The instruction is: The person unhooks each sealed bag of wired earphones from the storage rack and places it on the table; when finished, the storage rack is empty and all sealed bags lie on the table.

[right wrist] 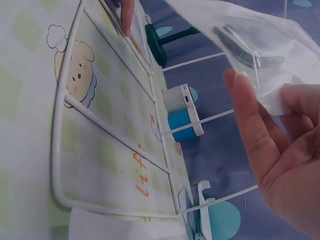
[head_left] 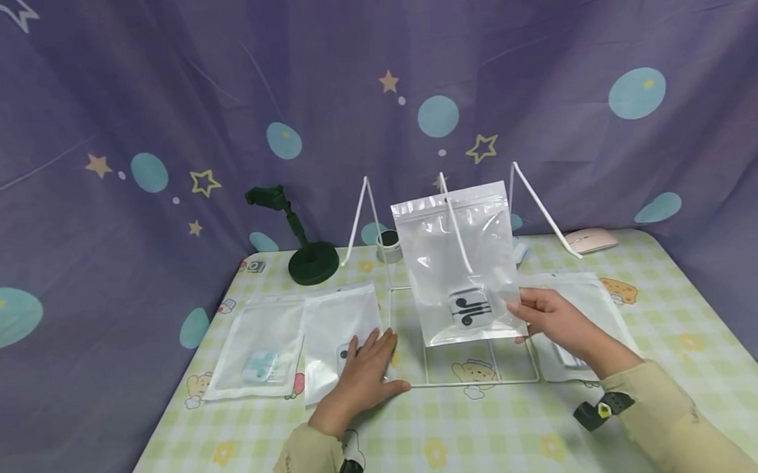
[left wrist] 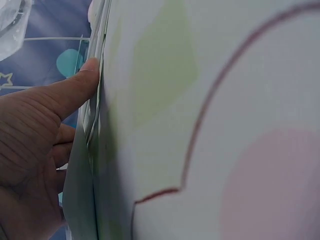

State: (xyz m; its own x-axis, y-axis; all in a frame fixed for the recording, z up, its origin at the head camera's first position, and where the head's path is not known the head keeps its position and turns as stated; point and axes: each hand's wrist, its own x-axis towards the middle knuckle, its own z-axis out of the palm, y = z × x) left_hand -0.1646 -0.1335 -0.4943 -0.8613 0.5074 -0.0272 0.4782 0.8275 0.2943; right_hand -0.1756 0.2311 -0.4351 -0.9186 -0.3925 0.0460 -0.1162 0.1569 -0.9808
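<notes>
A clear zip bag [head_left: 459, 250] with a picture of black earphones on the small pack inside hangs from the middle prong of a white wire rack [head_left: 474, 383]. My right hand [head_left: 557, 320] pinches its lower right edge; in the right wrist view the bag's corner [right wrist: 272, 95] lies between thumb and fingers. To the left, my left hand [head_left: 366, 371] rests with spread fingers over another zip bag [head_left: 338, 312], which lies flat beside the rack and is partly hidden by it. The left wrist view shows the left thumb [left wrist: 82, 82] along the tablecloth's surface.
Another zip bag [head_left: 275, 326] lies at the far left, and one [head_left: 594, 305] lies behind my right hand. Along the back stand a dark green stand [head_left: 313, 262], a small white cup [head_left: 389, 247] and a pink mouse [head_left: 591, 240]. The rack's outer prongs [head_left: 546, 211] point towards me.
</notes>
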